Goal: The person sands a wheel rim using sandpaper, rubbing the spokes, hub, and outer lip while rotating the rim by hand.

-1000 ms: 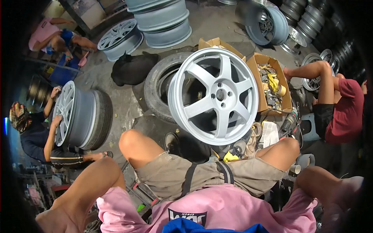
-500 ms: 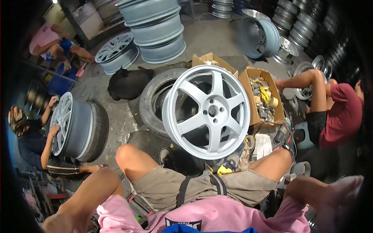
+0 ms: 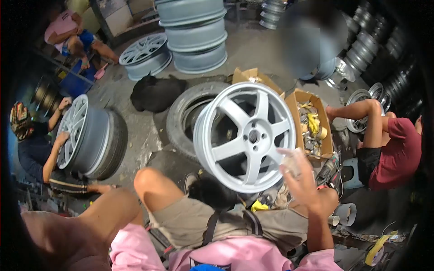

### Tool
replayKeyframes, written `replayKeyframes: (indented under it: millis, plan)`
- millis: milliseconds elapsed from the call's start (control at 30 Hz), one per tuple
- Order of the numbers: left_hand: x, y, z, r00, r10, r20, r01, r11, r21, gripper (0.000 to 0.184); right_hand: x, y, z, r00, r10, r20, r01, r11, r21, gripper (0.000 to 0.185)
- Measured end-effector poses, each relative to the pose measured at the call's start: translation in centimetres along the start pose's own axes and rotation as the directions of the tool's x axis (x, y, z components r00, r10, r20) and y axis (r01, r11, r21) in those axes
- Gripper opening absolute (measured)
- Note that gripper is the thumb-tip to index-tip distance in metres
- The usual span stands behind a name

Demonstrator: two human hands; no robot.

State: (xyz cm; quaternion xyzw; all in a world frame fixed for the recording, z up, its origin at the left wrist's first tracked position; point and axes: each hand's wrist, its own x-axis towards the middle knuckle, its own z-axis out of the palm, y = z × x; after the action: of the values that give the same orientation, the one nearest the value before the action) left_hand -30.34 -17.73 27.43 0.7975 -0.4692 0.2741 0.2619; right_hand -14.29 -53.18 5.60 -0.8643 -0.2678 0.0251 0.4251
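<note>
In front of my knees a pale grey, six-spoke car wheel rim (image 3: 230, 150) leans, tilted toward me, over a worn tyre (image 3: 177, 118). My right hand (image 3: 302, 180) is raised at the rim's lower right edge. Its fingers are spread, somewhat blurred, and whitish at the tips; whether they touch the rim I cannot tell. My left arm is bent up at the lower left, close to the camera. Only a blurred part of my left hand (image 3: 47, 232) shows at the picture's edge, its fingers hidden.
An open cardboard box (image 3: 327, 131) of tools and scraps stands right of the rim. A black dog (image 3: 156, 92) lies beyond the tyre. One person at left handles another rim (image 3: 95, 140); others sit at right and far left. Stacked rims (image 3: 194, 38) stand behind.
My right hand has come down from beside the camera to the rim's right edge. My left arm stays raised. The view has shifted slightly.
</note>
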Motion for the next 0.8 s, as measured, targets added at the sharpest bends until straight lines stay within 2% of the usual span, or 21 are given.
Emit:
replayKeyframes:
  millis: [67, 100, 200, 267, 333, 400, 433, 467, 533, 567, 600, 667, 733, 800]
  plan:
    - [0.2, -0.4, 0.1, 1.0, 0.011, 0.006, -0.011, 1.0, 0.006, 0.025, 0.2, 1.2, 2.0, 0.997, 0.067, 0.036, -0.069, 0.994, 0.079, 0.041]
    - [0.3, -0.6, 0.2, 1.0, 0.005, 0.009, -0.006, 1.0, 0.005, 0.024, 0.3, 1.9, 3.2, 0.999, 0.027, 0.02, -0.029, 0.997, 0.076, 0.043]
    - [0.6, -1.5, 0.3, 1.0, -0.02, 0.012, 0.021, 1.0, -0.013, 0.024, -0.2, 3.8, 6.2, 0.995, 0.073, 0.063, -0.079, 0.992, 0.094, 0.033]
    - [0.9, -1.9, 0.3, 1.0, -0.022, 0.016, 0.023, 1.0, -0.007, 0.024, -0.6, 5.0, 8.0, 0.983, 0.122, 0.14, -0.123, 0.992, -0.005, 0.027]
    - [1.0, -2.7, 0.4, 0.999, -0.035, 0.008, 0.035, 0.999, 0.0, 0.024, -1.4, 6.0, 10.1, 0.997, 0.017, 0.075, -0.021, 0.998, 0.053, 0.027]
    - [0.9, -4.6, 0.8, 0.998, -0.063, -0.021, 0.064, 0.997, 0.04, 0.024, -2.1, 6.6, 11.2, 0.994, 0.028, 0.104, -0.032, 0.999, 0.037, 0.028]
    - [-0.1, -6.1, 1.7, 0.994, -0.086, -0.061, 0.09, 0.993, 0.076, 0.024, -2.4, 6.7, 11.5, 0.992, 0.032, 0.124, -0.034, 0.999, 0.017, 0.029]
    - [-2.0, -8.9, 4.4, 0.97, -0.05, -0.237, 0.103, 0.971, 0.216, 0.026, -2.6, 6.5, 11.6, 0.983, 0.094, 0.158, -0.095, 0.995, 0.0, 0.03]
    - [-1.7, -11.8, 8.9, 0.887, -0.179, -0.425, 0.261, 0.955, 0.141, 0.019, -3.0, 7.0, 12.3, 0.985, 0.116, 0.131, -0.113, 0.993, -0.029, 0.032]
    - [-2.1, -13.6, 10.2, 0.84, -0.368, -0.398, 0.394, 0.919, -0.018, 0.01, -3.2, 7.4, 12.7, 0.996, 0.031, 0.079, -0.03, 0.999, -0.013, 0.031]
    - [-2.8, -14.8, 11.1, 0.789, -0.556, -0.261, 0.568, 0.822, -0.035, 0.015, -3.6, 8.1, 13.1, 0.994, 0.062, 0.092, -0.058, 0.997, -0.052, 0.035]
    - [-6.5, -19.4, 13.7, 0.644, -0.765, 0.021, 0.762, 0.639, -0.104, 0.023, -4.0, 8.8, 14.0, 0.992, 0.085, 0.089, -0.077, 0.993, -0.085, 0.033]
    - [-10.9, -23.2, 16.1, 0.459, -0.851, 0.256, 0.876, 0.481, 0.031, 0.027, -3.9, 8.6, 15.0, 0.993, 0.111, 0.037, -0.106, 0.988, -0.109, 0.026]
    - [-16.3, -26.9, 17.9, 0.326, -0.859, 0.395, 0.882, 0.427, 0.2, 0.031, -3.1, 8.4, 15.9, 0.999, 0.026, 0.035, -0.022, 0.994, -0.103, 0.026]
